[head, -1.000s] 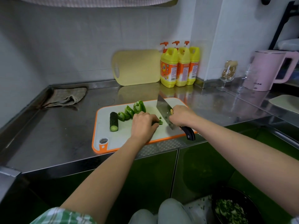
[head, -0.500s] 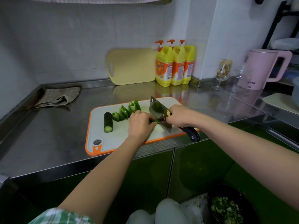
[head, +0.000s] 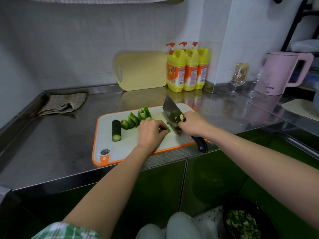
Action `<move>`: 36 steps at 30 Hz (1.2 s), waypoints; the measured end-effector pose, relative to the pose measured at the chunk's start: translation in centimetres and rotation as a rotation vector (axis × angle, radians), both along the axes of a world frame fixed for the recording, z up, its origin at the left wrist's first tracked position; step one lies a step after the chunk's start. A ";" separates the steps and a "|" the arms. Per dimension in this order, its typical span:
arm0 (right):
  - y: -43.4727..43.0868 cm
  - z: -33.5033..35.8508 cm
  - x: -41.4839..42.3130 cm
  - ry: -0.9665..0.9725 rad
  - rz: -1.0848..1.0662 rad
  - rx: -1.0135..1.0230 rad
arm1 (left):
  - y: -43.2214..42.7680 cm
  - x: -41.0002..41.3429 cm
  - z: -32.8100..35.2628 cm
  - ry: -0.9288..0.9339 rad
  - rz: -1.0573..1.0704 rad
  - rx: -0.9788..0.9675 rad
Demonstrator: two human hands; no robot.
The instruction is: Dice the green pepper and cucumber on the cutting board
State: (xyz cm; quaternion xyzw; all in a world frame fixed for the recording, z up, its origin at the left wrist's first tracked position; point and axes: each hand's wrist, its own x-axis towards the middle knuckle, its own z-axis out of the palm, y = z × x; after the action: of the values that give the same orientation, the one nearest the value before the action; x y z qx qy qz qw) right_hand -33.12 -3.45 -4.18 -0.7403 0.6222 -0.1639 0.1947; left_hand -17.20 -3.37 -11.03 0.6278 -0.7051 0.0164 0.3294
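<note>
Head view, centre of frame, left to right.

1. Cucumber (head: 116, 130): one whole length lying at the left of the board (head: 124, 149); judged not yet diced.
2. Pepper pieces (head: 136, 118): several large chunks in a row at mid-board, awaiting dicing.
3. Left hand (head: 150, 133): fingers curled down, pinning a strip (head: 167, 129) of pepper whose end shows at the fingertips.
4. Cleaver (head: 170, 112): blade tilted, tip raised, heel low just right of the strip; green bits cling to it.
5. Right hand (head: 193, 125): fingers wrapped round the cleaver's handle.
6. Bowl (head: 262, 209), lower right of frame: holds diced green; the task is judged partly done, with much left.
</note>
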 end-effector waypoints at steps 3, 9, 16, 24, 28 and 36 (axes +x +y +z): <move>0.4 1.4 -0.3 0.004 0.036 0.045 | -0.2 0.0 0.0 -0.005 0.016 -0.003; 1.1 1.5 0.6 0.130 0.079 0.104 | -0.3 0.1 -0.2 -0.013 0.017 -0.014; 0.2 -0.3 2.4 0.155 0.020 0.014 | 0.1 0.1 0.1 -0.002 -0.016 -0.053; -0.1 0.5 0.4 -0.045 0.009 0.040 | 0.8 0.6 0.2 -0.068 -0.009 -0.067; 0.9 1.4 0.6 0.027 0.045 0.105 | 1.0 0.8 0.4 -0.137 0.077 -0.050; 1.1 1.2 1.6 0.134 0.052 0.120 | 0.8 0.5 0.5 -0.104 0.081 -0.019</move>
State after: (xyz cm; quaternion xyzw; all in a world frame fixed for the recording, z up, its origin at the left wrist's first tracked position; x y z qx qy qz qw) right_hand -31.49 -2.34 -2.98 -0.7527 0.6230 -0.0715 0.2008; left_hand -16.68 -2.58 -10.57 0.6510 -0.6951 0.0688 0.2972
